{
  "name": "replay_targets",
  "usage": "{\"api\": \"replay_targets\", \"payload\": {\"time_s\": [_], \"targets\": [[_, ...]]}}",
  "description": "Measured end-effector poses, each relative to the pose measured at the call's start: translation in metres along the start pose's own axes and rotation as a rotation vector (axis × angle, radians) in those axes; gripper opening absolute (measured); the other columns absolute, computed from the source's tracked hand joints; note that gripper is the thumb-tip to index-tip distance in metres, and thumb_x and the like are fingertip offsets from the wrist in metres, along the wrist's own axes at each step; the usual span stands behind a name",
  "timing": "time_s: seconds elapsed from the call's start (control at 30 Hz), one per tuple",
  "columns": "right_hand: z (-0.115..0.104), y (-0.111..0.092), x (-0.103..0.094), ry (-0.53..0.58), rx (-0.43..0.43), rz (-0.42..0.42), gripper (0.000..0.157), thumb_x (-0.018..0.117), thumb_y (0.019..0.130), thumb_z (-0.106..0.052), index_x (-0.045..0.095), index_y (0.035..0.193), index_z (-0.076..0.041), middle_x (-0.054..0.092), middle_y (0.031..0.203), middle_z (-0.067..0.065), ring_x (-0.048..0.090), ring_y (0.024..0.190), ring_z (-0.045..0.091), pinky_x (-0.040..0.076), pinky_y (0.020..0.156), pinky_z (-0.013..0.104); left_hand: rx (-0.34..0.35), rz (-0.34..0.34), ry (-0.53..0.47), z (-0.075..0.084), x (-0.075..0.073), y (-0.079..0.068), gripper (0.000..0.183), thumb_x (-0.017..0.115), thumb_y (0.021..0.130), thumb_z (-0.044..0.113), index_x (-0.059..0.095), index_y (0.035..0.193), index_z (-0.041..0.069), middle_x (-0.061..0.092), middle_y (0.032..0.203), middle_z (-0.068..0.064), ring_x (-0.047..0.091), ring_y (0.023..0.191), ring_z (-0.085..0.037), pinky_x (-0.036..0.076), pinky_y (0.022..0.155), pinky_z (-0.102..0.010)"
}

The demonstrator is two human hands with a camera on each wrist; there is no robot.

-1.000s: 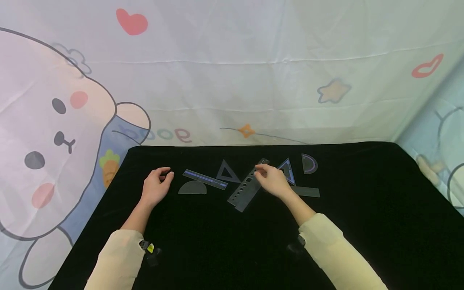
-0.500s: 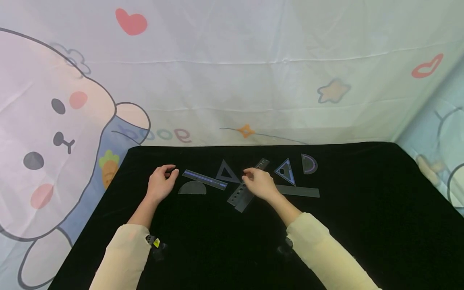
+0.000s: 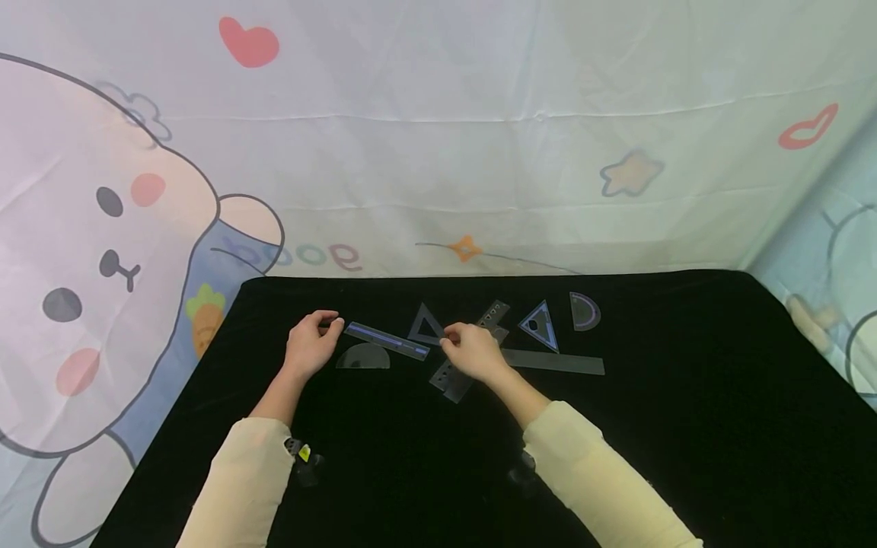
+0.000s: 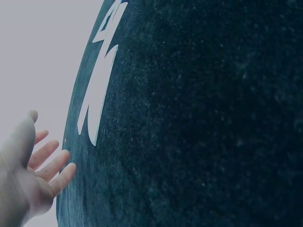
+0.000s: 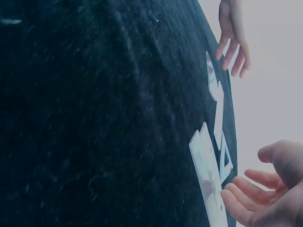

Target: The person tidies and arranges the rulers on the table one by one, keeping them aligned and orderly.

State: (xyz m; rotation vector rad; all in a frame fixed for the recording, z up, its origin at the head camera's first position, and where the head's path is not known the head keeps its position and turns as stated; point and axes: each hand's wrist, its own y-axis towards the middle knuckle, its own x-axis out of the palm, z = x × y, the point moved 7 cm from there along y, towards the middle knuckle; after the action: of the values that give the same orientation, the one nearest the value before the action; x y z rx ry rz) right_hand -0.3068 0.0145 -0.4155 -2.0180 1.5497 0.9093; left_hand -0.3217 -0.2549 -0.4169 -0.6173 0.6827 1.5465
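Note:
My left hand (image 3: 310,348), fingers loosely curved, hovers at the left end of a clear ruler with blue stripes (image 3: 387,340). Just below that ruler lies a clear half-round protractor (image 3: 363,358). Over the middle of a ruler with holes (image 3: 495,312) is my right hand (image 3: 476,352), its fingertips overlapping the right corner of a grey set square (image 3: 416,327) in the head view. A second strip (image 3: 457,390) lies alongside the holed ruler. Both wrist views show the left hand (image 4: 38,175) and right hand (image 5: 272,189) with fingers apart and nothing held.
Right of my right hand, a plain clear ruler (image 3: 558,361) lies flat. Behind it are a blue-edged set square (image 3: 548,339) and a small blue-marked protractor (image 3: 585,312). All rest on a black cloth-covered table (image 3: 685,426), with a printed curtain (image 3: 438,152) behind.
My right hand has moved left from near the blue-edged set square, uncovering it and more of the plain ruler. My left hand has shifted slightly right, toward the blue-striped ruler.

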Motion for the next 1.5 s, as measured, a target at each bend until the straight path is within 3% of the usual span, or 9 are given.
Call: {"api": "replay_targets", "payload": {"time_s": [0.33,0.7,0.93,1.17,1.5], "targets": [[-0.005,0.001,0.013,0.007,0.072,-0.035,0.033,0.053,0.092,-0.025,0.06,0.116,-0.003,0.066,0.108,0.011,0.063,0.098,0.025,0.05,0.085,0.039,0.0,0.005,-0.008,0.008,0.006,0.003,0.039,0.044,0.096,0.03,0.052,0.125,0.004,0.056,0.121,-0.017,0.056,0.105,-0.031,0.047,0.085,-0.045],[-0.007,0.002,0.024,0.046,0.132,-0.081,0.036,0.053,0.092,-0.026,0.058,0.119,-0.003,0.064,0.11,0.013,0.063,0.094,0.023,0.052,0.078,0.035,-0.048,-0.037,0.03,0.008,0.014,0.007,0.039,0.043,0.096,0.029,0.051,0.125,0.003,0.055,0.122,-0.018,0.054,0.11,-0.032,0.044,0.089,-0.047],[-0.009,0.003,0.029,0.079,0.161,-0.066,0.038,0.053,0.091,-0.026,0.058,0.119,-0.001,0.064,0.11,0.014,0.063,0.091,0.023,0.052,0.077,0.034,-0.065,-0.08,0.052,0.012,0.017,0.007,0.04,0.043,0.096,0.029,0.051,0.125,0.002,0.055,0.122,-0.02,0.053,0.111,-0.033,0.043,0.092,-0.047],[-0.011,0.001,0.032,0.244,0.247,-0.043,0.041,0.053,0.091,-0.026,0.054,0.123,0.0,0.06,0.118,0.016,0.059,0.105,0.028,0.05,0.087,0.039,-0.069,-0.095,0.081,0.011,0.017,0.008,0.04,0.043,0.096,0.028,0.05,0.126,0.001,0.055,0.123,-0.02,0.052,0.11,-0.034,0.044,0.09,-0.047],[-0.001,0.001,0.042,0.557,0.371,-0.027,0.044,0.05,0.093,-0.022,0.045,0.132,0.0,0.055,0.124,0.019,0.06,0.104,0.029,0.051,0.088,0.037,-0.08,-0.079,0.082,0.011,0.019,0.009,0.039,0.045,0.096,0.028,0.052,0.123,0.002,0.057,0.12,-0.019,0.054,0.107,-0.033,0.045,0.087,-0.046]]}}
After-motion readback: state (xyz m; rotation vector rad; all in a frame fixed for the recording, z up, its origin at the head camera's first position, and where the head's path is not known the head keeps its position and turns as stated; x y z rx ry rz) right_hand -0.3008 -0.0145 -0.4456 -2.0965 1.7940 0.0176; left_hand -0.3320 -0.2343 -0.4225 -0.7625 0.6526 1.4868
